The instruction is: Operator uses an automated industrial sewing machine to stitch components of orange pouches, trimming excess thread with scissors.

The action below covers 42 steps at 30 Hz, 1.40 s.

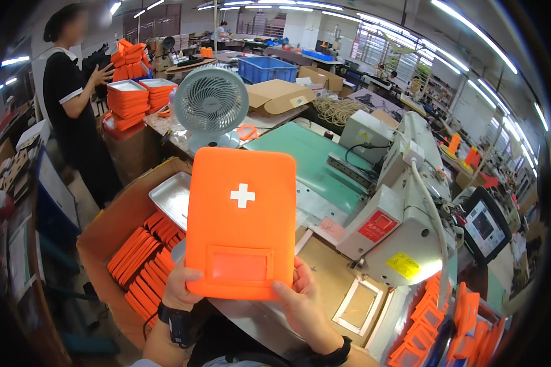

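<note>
Both hands hold up an orange first-aid case panel [243, 226] in front of me, its face toward me. A white cross sits in its upper half, and a clear window framed by stitching lies near the bottom. My left hand [182, 286] grips the lower left edge, thumb on the face. My right hand [300, 300] pinches the lower right corner. Right of the panel stands a large sewing machine [404, 235] with its lamp lit. Below its head lies a tan template board [315, 263] with a white rectangular frame [358, 304].
At left, a cardboard box [101, 244] holds stacked orange pieces [144, 263] and a metal tray [172, 194]. A fan [211, 101] stands behind the panel. Orange window pieces [422, 330] lie at lower right beside a control screen [485, 221]. A person [73, 104] stands at far left.
</note>
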### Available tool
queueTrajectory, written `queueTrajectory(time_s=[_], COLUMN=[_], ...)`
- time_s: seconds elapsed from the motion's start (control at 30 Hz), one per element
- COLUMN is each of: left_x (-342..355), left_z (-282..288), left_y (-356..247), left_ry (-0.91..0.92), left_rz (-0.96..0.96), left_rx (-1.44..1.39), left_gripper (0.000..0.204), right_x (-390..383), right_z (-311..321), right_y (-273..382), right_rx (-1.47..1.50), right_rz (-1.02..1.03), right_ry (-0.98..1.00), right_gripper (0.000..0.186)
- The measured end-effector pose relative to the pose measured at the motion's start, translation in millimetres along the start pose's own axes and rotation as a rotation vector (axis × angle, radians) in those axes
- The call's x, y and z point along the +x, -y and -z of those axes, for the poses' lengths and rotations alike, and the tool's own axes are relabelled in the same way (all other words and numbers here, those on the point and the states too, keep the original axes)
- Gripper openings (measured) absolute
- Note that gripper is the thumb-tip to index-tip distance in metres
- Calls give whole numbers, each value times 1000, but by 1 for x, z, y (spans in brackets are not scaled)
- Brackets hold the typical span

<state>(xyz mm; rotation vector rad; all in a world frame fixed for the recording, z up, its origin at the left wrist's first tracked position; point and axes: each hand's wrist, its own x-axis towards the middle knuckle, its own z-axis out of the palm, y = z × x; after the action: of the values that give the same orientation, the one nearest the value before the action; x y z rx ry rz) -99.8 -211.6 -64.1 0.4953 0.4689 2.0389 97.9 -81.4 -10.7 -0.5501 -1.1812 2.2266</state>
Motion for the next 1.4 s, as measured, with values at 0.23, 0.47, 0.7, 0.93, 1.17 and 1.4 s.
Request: queueTrajectory(time_s=[0.23,0.47,0.7,0.93,1.17,1.4], left_x=[0,6,12,12,11,5], left_z=[-49,-47,-40,-33,-22,-24], left_y=[50,67,52,58,64,57], left_ry=[224,64,-35,-88,-160,-157], left_rz=[68,67,55,134,183,122], left_rx=[-83,-57,-232,-307,-327,-184], left_gripper=[80,48,49,48,52,56], right_x=[3,-7,-98,-67,-56,-34], right_z=[-7,-4,-40,52,80,87], right_y=[-6,2,133,263,292,296], right_rx=[297,-521,-1550,-2090,-1609,-1994], right_rz=[131,391,667,1102,467,696], right_ry=[48,-38,-175,-637,-405,-255], right_gripper=[55,52,38,22,25,28])
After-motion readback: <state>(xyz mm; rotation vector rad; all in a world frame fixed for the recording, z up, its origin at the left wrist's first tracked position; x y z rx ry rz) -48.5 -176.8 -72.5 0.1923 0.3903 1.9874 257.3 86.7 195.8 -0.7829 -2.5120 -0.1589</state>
